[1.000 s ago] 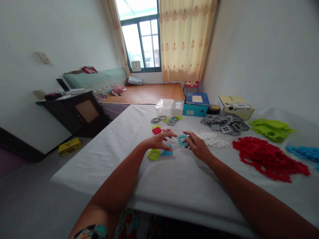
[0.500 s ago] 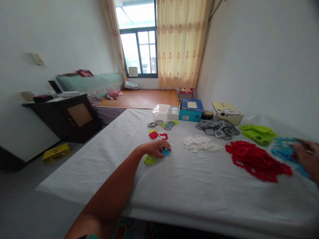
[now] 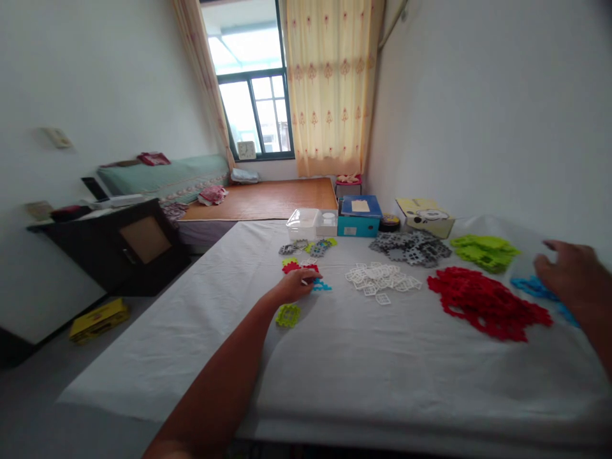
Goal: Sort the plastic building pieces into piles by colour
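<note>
My left hand (image 3: 297,286) reaches over the cloth, its fingers closed at the edge of a small blue notched plastic tile (image 3: 322,286). Part of that tile is hidden by the fingers. Just beyond are red tiles (image 3: 290,268), a lime-green one and a white lattice piece. Nearer me a single lime-green tile (image 3: 287,315) lies flat. On the far right my right hand (image 3: 568,271) hovers at the pile of blue tiles (image 3: 533,287), slightly blurred. Its fingers are apart, with nothing seen between them. It covers part of the blue pile.
Across the white-clothed table (image 3: 382,376) lie heaps of red tiles (image 3: 488,303), white lattice pieces (image 3: 377,278), grey tiles (image 3: 411,247) and lime-green tiles (image 3: 482,252). A clear plastic box (image 3: 303,223), blue box (image 3: 358,224) and yellow box (image 3: 425,217) stand along the back.
My view has shifted slightly. My left hand has moved a little away from me, and the blue tile sits farther from the lime-green one. My right hand has risen off the blue pile, fingers spreading.
</note>
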Available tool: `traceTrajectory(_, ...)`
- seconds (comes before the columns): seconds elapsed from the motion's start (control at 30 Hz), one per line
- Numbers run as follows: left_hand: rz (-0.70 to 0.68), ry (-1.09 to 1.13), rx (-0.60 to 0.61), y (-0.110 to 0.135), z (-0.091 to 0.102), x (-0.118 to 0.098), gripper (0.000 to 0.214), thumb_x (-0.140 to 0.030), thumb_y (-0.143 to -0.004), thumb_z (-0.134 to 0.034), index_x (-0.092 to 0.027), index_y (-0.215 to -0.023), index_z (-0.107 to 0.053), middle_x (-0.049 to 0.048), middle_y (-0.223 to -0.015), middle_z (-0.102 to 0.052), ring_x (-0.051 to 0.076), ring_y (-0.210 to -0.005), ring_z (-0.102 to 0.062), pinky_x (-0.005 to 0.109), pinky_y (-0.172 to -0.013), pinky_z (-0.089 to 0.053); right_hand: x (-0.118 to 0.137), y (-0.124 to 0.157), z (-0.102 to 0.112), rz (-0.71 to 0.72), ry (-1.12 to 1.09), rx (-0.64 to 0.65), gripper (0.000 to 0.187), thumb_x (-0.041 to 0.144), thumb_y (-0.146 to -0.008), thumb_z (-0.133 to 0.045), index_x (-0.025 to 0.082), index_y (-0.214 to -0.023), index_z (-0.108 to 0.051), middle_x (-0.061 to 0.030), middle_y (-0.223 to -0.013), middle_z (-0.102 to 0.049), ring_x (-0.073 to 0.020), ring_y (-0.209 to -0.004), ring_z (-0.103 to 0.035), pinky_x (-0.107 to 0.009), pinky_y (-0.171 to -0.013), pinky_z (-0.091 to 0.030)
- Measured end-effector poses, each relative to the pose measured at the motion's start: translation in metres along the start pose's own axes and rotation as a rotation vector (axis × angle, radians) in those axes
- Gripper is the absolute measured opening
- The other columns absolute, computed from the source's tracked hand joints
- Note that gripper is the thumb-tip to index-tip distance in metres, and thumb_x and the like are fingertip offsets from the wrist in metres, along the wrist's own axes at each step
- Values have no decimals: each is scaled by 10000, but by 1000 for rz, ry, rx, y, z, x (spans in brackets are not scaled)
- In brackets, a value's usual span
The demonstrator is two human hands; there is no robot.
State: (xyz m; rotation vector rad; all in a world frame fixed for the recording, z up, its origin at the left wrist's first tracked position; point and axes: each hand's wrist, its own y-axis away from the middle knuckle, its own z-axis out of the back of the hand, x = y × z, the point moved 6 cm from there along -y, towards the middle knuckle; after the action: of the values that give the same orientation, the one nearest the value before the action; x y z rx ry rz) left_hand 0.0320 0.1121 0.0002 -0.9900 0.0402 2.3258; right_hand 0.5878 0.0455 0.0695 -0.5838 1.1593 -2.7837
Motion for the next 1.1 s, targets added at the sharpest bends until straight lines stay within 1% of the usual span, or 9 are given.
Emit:
traceTrajectory(0.03, 5, 23, -20, -1, -1, 1, 343, -175, -756, -574, -152, -1084, -669, 62, -947, -699, 142, -810, -634, 251, -739, -518, 22, -4, -13, -107, 86, -57, 462, 576, -891, -363, 349, -1227, -585, -162, -1034, -669, -371, -822, -646, -556, -686, -448)
traceTrajectory(0.07, 5, 54, -36, -1, -1, 1, 318, -193, -755, -592, -148, -1061, -663, 58, -915, -692, 138, -790, -629, 250, -721, -516, 53, -6, -35, -125, 89, 28, 445, 568, -884, -392, 311, -1159, -629, -171, -1002, -679, -359, -809, -647, -531, -692, -463)
traceTrajectory(0.17, -18, 177, -24, -1, -5, -4, 236, -260, -760, -637, -132, -958, -638, 43, -843, -664, 126, -755, -611, 249, -698, -507, 174, 8, -109, 54, -179, 383, 375, 483, -894, -446, 243, -1094, -654, -102, -1008, -710, -256, -774, -669, -423, -741, -520)
traceTrajectory(0.27, -50, 249, 43, 0, -10, -11, 242, -331, -769, -659, -129, -899, -624, 32, -806, -645, 116, -733, -594, 242, -684, -494, 274, 42, -159, 263, -356, 567, 394, 408, -920, -417, 210, -1193, -620, -102, -1187, -664, -245, -1033, -641, -395, -901, -498)
traceTrajectory(0.4, -75, 290, 71, 2, -14, -18, 290, -384, -767, -676, -129, -893, -615, 32, -807, -636, 113, -734, -587, 228, -662, -485, 324, 77, -194, 289, -523, 657, 449, 378, -924, -434, 169, -1307, -541, -141, -1229, -634, -245, -1081, -619, -384, -920, -484)
traceTrajectory(0.6, -29, 318, 117, 1, -25, -14, 302, -400, -779, -663, -131, -913, -637, 29, -773, -643, 100, -672, -591, 225, -631, -490, 310, 83, -200, 230, -680, 682, 352, 333, -949, -413, 217, -1213, -616, -63, -964, -715, -188, -826, -664, -322, -797, -502)
traceTrajectory(0.87, 132, 289, -223, 0, 14, 27, 332, -439, -781, -609, -155, -939, -679, 32, -741, -672, 126, -640, -612, 227, -539, -488, 255, 43, -170, 152, -569, 411, 276, 381, -891, -511, 218, -999, -705, -85, -1007, -697, -217, -932, -643, -349, -811, -515)
traceTrajectory(0.97, 175, 275, -295, 0, 25, 35, 362, -456, -757, -623, -156, -951, -683, 42, -777, -698, 142, -664, -631, 238, -544, -499, 202, 22, -136, -4, -505, 275, 292, 419, -853, -564, 224, -1032, -687, -69, -974, -707, -209, -875, -656, -320, -720, -527)
traceTrajectory(1.1, 184, 276, -325, -2, 29, 37, 414, -504, -732, -636, -155, -949, -688, 45, -770, -708, 163, -689, -647, 249, -547, -509, 84, 14, -63, -283, -306, 8, 332, 462, -788, -612, 192, -976, -661, -85, -911, -717, -219, -828, -671, -355, -765, -522)
